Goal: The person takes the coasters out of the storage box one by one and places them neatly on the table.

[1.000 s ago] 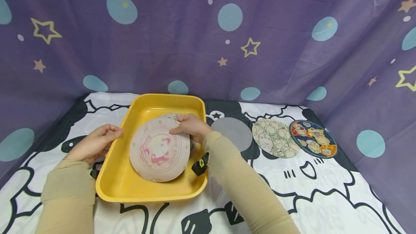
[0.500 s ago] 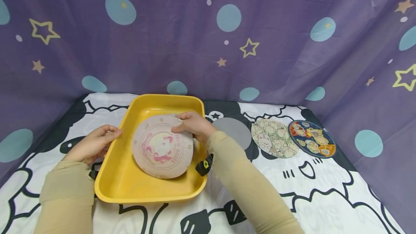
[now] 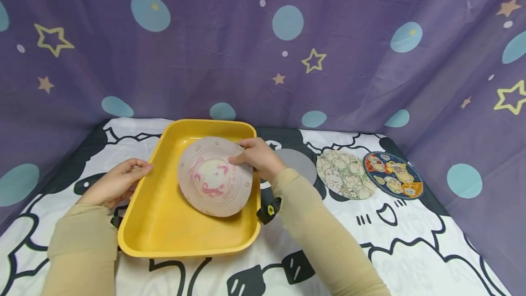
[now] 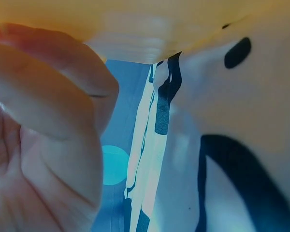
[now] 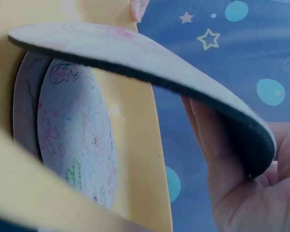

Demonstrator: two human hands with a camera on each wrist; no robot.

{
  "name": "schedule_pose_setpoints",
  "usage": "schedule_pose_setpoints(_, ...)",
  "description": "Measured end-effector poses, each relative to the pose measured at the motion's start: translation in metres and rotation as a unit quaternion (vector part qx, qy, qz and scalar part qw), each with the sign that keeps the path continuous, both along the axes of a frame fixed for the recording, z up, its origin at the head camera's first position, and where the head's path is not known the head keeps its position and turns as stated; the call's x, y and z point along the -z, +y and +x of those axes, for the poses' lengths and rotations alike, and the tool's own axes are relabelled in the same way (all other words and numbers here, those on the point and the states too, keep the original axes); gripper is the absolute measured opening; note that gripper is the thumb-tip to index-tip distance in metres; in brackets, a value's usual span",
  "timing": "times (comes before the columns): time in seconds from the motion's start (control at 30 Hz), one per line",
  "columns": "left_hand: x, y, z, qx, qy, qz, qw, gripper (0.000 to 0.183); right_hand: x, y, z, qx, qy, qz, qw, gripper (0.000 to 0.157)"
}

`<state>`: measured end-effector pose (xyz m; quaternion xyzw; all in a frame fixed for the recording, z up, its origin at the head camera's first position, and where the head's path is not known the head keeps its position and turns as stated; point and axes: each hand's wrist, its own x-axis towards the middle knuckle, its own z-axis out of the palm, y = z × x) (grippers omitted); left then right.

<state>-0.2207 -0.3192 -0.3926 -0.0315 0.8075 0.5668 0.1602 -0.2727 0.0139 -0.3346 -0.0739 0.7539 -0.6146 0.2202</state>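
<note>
A round mouse pad (image 3: 205,186) with a pink unicorn print and a dark underside is in my right hand (image 3: 263,161). The thumb lies on its printed face and the fingers are under its far right edge. It is tilted and bowed above the yellow tray (image 3: 181,239). In the right wrist view, a white pad with coloured doodles (image 5: 79,130) lies inside the tray, partly over another pale pad (image 5: 25,111). My left hand (image 3: 117,182) holds the tray's left rim, thumb at the edge; in the left wrist view its curled fingers (image 4: 63,63) are just under the rim.
On the sheep-print cloth (image 3: 411,259), to the right of the tray, lie a plain grey disc (image 3: 297,163), a pad with a rabbit and vegetables (image 3: 347,175) and a dark blue cartoon pad (image 3: 393,175). A purple curtain (image 3: 230,72) hangs behind the table.
My right hand has moved right and slightly away with the unicorn pad, lifting and bowing it toward the tray's right side. The left hand has stayed on the rim.
</note>
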Motion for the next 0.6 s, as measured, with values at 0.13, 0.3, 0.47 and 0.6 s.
schedule_pose_setpoints(0.13, 0.001, 0.000, -0.001, 0.000, -0.003, -0.008, 1.0000, 0.053, 0.000, 0.006, 0.001, 0.013, 0.015, -0.009, 1.000, 0.025)
schedule_pose_setpoints(0.3, 0.002, -0.001, -0.002, 0.001, -0.006, -0.009, 0.9999, 0.054, 0.000, 0.013, 0.003, 0.034, 0.026, -0.014, 0.999, 0.026)
schedule_pose_setpoints(0.47, 0.002, -0.001, -0.002, -0.001, -0.006, -0.009, 0.9999, 0.053, -0.002, 0.021, 0.006, 0.048, 0.036, -0.015, 0.998, 0.027)
schedule_pose_setpoints(0.6, 0.003, -0.001, -0.002, -0.001, -0.004, -0.009, 0.9999, 0.053, -0.003, 0.028, 0.007, 0.055, 0.045, -0.019, 0.997, 0.029)
